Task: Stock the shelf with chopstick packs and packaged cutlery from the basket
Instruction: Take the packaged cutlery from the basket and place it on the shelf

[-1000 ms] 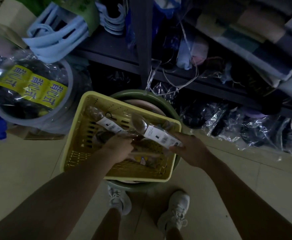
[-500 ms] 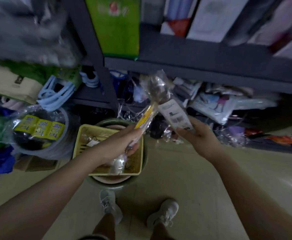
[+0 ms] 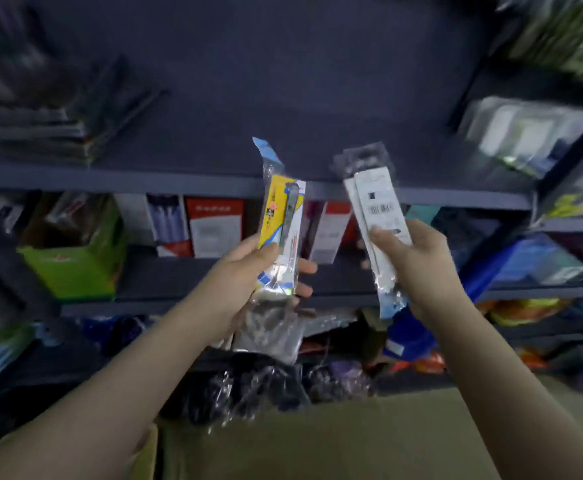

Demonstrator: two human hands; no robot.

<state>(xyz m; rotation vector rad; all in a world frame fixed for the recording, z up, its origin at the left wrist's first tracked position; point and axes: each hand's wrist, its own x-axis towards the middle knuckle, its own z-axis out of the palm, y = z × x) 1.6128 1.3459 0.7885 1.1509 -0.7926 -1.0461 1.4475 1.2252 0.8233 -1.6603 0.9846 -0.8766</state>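
Both hands up in front of a dark shelf [image 3: 213,181]. L hand [image 3: 248,271] grips a yellow pack [image 3: 281,220], thumb curled over its front, fingers wrapped round behind w/ tips showing at the pack's right edge. Pack stands near upright, slightly tilted, clear plastic w/ yellow & white card and a blue tab at the top; a grey utensil handle shows thru the front. Its top reaches just above the shelf's front lip. More clear wrap hangs below the L hand, too blurred to tell what it is. R hand [image 3: 418,261] holds a white pack [image 3: 374,216], thumb pressed across the front, fingers behind. This pack leans left at the top, shows a white card w/ barcode, clear header w/ hang hole above, blue-white end sticking out under the palm. The two packs are apart, side by side, neither touching the shelf. Upper shelf board mostly bare in the middle; dark flat packs [image 3: 40,129] stacked at its left end, blurred packets [image 3: 522,133] at the right. Level below holds a green box [image 3: 75,265] at left and red & white boxes [image 3: 210,226] behind the L hand's pack. Lower down: crinkly clear bags [image 3: 248,393] w/ dark goods, a blue item [image 3: 407,337], orange bits at right. A cardboard box [image 3: 300,445] sits at the bottom edge btw the forearms. Edges of view motion-blurred.
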